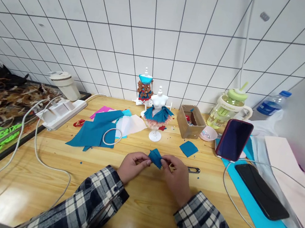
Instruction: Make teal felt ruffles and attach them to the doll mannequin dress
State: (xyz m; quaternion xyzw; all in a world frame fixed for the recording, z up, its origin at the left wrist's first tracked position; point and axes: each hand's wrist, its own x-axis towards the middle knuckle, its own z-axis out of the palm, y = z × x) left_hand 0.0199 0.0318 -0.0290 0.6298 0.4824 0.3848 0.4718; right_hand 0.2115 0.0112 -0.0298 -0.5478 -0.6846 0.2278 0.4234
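Note:
A small folded piece of teal fabric (155, 158) is held just above the table, stretched between both hands. My left hand (134, 165) pinches its left edge, and my right hand (176, 174) pinches the right edge. Beyond them stands a small white mannequin (159, 101) wearing a teal and peach ruffled skirt (158, 117). Another flat teal piece (189, 149) lies right of it. Partly behind my right hand is a dark-handled tool (194, 170), its other end hidden. Larger teal fabric (97, 130) lies to the left under a white ring (112, 137).
At the back are a second dressed mannequin (144, 85), a cardboard box (191, 122) and a pink dish (208, 133). A propped phone (234, 139), a black phone (262, 191) and a bottle (227, 108) stand or lie right. White cables (35, 141) and a power strip (61, 113) are left.

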